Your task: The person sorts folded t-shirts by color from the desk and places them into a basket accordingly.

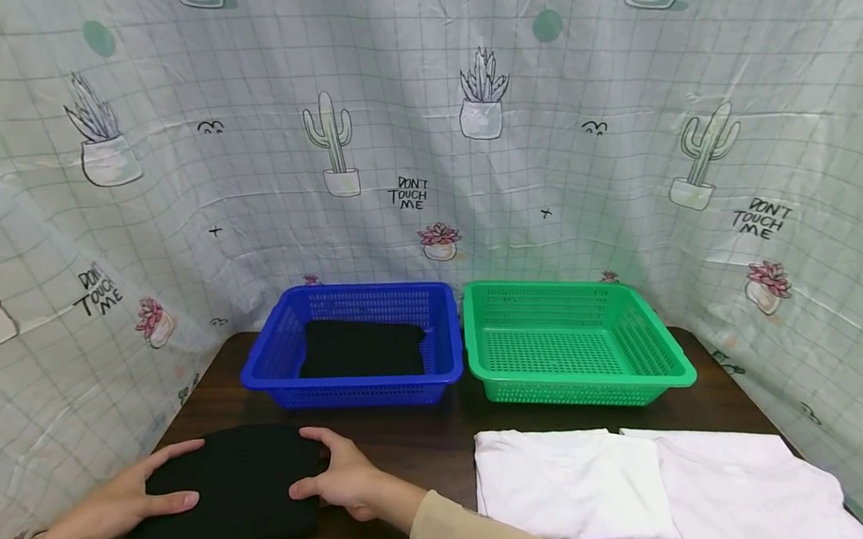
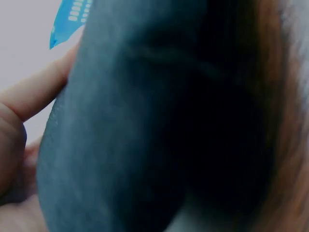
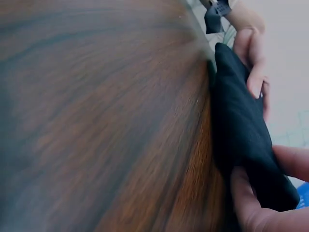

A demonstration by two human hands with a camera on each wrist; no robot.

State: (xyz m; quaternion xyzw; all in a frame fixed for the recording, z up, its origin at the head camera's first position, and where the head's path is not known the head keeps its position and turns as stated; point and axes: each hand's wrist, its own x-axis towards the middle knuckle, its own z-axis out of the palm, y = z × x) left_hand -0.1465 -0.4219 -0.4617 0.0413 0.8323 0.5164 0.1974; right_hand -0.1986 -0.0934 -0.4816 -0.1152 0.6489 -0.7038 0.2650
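Observation:
A folded black garment (image 1: 247, 491) lies on the left front of the dark wooden table, gripped from both sides. My left hand (image 1: 121, 504) holds its left end, thumb on top and fingers toward the far edge. At the right end my right hand (image 1: 352, 478) grips it between thumb and fingers. In the right wrist view the garment (image 3: 236, 111) looks like a thick layered bundle low over the table, its far end by the left hand (image 3: 253, 60). The garment (image 2: 120, 125) fills most of the left wrist view, blurred, hiding some fingertips.
Behind stands a blue basket (image 1: 367, 382) with another folded black garment (image 1: 365, 349) inside. A green basket (image 1: 582, 382) sits beside it on the right. Folded white garments (image 1: 570, 485) lie at the right front. A printed curtain (image 1: 391, 122) hangs behind and around the table (image 1: 420, 425).

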